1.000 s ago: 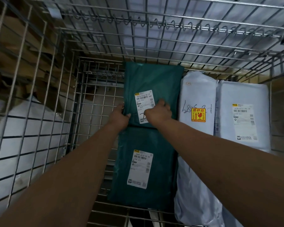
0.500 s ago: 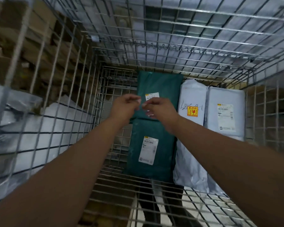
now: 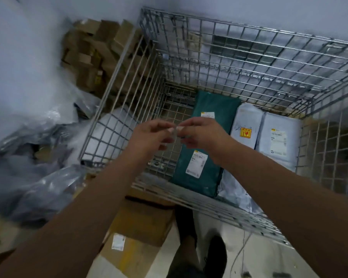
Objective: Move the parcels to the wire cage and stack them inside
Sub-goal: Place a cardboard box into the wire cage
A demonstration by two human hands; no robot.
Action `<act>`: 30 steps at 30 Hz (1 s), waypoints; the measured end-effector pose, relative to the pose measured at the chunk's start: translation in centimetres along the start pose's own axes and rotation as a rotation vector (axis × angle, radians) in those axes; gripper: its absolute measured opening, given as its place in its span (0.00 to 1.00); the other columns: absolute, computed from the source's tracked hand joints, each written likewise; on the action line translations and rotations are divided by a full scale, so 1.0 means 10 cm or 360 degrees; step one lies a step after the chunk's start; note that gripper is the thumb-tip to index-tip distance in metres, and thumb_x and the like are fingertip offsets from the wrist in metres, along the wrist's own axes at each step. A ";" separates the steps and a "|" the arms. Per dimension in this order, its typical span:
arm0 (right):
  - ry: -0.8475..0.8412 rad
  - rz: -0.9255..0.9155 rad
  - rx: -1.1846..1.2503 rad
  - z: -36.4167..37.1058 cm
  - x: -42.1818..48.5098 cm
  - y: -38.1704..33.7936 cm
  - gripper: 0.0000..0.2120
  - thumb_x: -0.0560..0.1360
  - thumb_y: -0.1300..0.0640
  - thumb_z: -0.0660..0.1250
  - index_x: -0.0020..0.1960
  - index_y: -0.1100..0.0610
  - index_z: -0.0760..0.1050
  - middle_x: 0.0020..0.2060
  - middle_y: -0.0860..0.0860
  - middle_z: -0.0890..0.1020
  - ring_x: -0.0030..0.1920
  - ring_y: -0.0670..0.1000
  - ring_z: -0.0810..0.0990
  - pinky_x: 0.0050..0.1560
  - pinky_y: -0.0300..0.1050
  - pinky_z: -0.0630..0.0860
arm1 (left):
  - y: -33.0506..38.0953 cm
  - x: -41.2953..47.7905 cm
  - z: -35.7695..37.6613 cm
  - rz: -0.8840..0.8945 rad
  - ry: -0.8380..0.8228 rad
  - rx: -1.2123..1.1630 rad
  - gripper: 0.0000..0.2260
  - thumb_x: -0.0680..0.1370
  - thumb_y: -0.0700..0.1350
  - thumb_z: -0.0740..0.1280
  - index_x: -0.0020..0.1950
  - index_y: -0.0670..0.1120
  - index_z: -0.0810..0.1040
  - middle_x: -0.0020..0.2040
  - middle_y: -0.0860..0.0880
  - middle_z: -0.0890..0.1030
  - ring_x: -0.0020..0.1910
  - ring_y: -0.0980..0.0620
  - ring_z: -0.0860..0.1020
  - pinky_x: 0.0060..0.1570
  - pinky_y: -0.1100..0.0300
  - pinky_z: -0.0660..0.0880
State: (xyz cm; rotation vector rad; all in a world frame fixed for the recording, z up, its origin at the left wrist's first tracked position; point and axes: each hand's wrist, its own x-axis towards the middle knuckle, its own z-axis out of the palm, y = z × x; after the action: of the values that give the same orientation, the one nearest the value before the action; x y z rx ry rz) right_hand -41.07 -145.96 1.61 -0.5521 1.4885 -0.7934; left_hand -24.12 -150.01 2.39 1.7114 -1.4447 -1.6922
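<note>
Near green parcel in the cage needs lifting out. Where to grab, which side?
Grip the near green parcel by its left long edge, coming down from above on the left. It lies flat, label up; the cage floor beside that edge is bare wire, while its right edge lies close against the white parcel. Likely the easiest edge to get fingers under.

Brown cartons (image 3: 93, 57): stacked, upper left, against pale wall (image 3: 24, 47) | flat cardboard box (image 3: 141, 233): on floor (image 3: 269, 257), white label (image 3: 118, 241) on top | dark shoe (image 3: 215, 255): just beside box
</note>
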 end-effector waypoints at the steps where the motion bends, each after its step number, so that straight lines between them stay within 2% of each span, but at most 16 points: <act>1: -0.0026 -0.0019 -0.0021 0.05 -0.12 -0.01 0.03 0.77 0.61 0.75 0.49 0.56 0.83 0.42 0.55 0.86 0.41 0.51 0.84 0.49 0.46 0.85 | -0.02 -0.17 -0.03 0.0031 0.0033 -0.0028 0.05 0.81 0.41 0.71 0.55 0.48 0.85 0.49 0.48 0.88 0.47 0.50 0.87 0.42 0.60 0.80; 5: -0.0125 -0.0130 0.0011 0.33 -0.58 0.01 0.04 0.78 0.60 0.75 0.52 0.58 0.83 0.43 0.55 0.87 0.40 0.49 0.85 0.44 0.42 0.84 | -0.20 -0.81 -0.21 0.0166 0.0205 -0.0197 0.06 0.81 0.41 0.71 0.56 0.48 0.86 0.48 0.48 0.88 0.45 0.53 0.86 0.40 0.65 0.80; 10: -0.0241 -0.0111 -0.0041 0.95 -1.02 0.29 0.04 0.79 0.59 0.74 0.53 0.58 0.83 0.44 0.56 0.87 0.43 0.50 0.84 0.48 0.44 0.84 | -0.68 -1.41 -0.58 0.0165 0.0399 -0.0373 0.06 0.81 0.40 0.72 0.57 0.47 0.85 0.49 0.45 0.88 0.46 0.50 0.86 0.41 0.61 0.80; 13: -0.0294 -0.0028 -0.0117 1.36 -1.14 0.59 0.02 0.79 0.58 0.73 0.52 0.55 0.83 0.47 0.58 0.87 0.43 0.49 0.84 0.44 0.40 0.82 | -1.13 -1.67 -0.86 0.0127 0.0556 -0.0417 0.06 0.80 0.41 0.72 0.56 0.47 0.86 0.49 0.47 0.88 0.45 0.52 0.85 0.42 0.61 0.80; 16: -0.0335 0.0087 -0.0187 1.78 -1.19 1.04 0.02 0.79 0.57 0.74 0.50 0.55 0.84 0.40 0.51 0.87 0.38 0.46 0.83 0.39 0.35 0.81 | -1.69 -1.87 -1.10 0.0041 0.0707 -0.0424 0.06 0.80 0.42 0.72 0.54 0.51 0.87 0.45 0.52 0.87 0.43 0.54 0.84 0.40 0.62 0.79; 18: -0.0367 0.0169 -0.0261 2.05 -1.20 1.38 0.03 0.79 0.57 0.74 0.51 0.56 0.83 0.39 0.50 0.86 0.37 0.46 0.82 0.39 0.36 0.80 | -2.09 -1.99 -1.21 -0.0068 0.0760 -0.0438 0.07 0.80 0.42 0.73 0.50 0.54 0.87 0.41 0.54 0.86 0.42 0.54 0.84 0.39 0.61 0.79; 21: -0.0383 0.0318 -0.0366 2.48 -1.21 1.90 0.04 0.79 0.56 0.74 0.53 0.55 0.82 0.45 0.54 0.87 0.45 0.51 0.84 0.48 0.42 0.83 | -2.70 -2.14 -1.37 -0.0243 0.0775 -0.0513 0.05 0.80 0.43 0.73 0.51 0.53 0.87 0.40 0.53 0.86 0.41 0.54 0.84 0.39 0.62 0.78; 24: -0.0391 0.0418 -0.0472 2.92 -1.16 2.36 0.04 0.79 0.55 0.73 0.53 0.54 0.82 0.47 0.53 0.85 0.49 0.52 0.83 0.55 0.49 0.82 | -3.32 -2.25 -1.49 -0.0404 0.0745 -0.0540 0.05 0.79 0.44 0.74 0.53 0.52 0.86 0.45 0.50 0.88 0.44 0.53 0.86 0.41 0.63 0.78; 27: -0.0413 0.0490 -0.0588 3.27 -1.05 2.80 0.13 0.80 0.55 0.72 0.64 0.55 0.80 0.57 0.54 0.83 0.58 0.54 0.81 0.49 0.44 0.77 | -3.94 -2.30 -1.57 -0.0647 0.0705 -0.0670 0.10 0.78 0.41 0.74 0.59 0.50 0.84 0.55 0.46 0.86 0.54 0.48 0.84 0.52 0.54 0.80; 30: -0.0411 0.0565 -0.0685 3.53 -0.84 3.27 0.27 0.80 0.54 0.72 0.77 0.54 0.70 0.71 0.53 0.76 0.66 0.52 0.75 0.47 0.37 0.73 | -4.57 -2.26 -1.63 -0.0897 0.0705 -0.0843 0.16 0.80 0.42 0.71 0.67 0.49 0.79 0.62 0.44 0.83 0.61 0.44 0.81 0.60 0.51 0.78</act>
State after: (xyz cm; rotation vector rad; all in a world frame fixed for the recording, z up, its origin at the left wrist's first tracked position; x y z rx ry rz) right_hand -1.37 -123.76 -16.28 -0.6567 1.4630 -0.1151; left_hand 14.16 -118.65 -18.09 2.0829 -0.2887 -1.5862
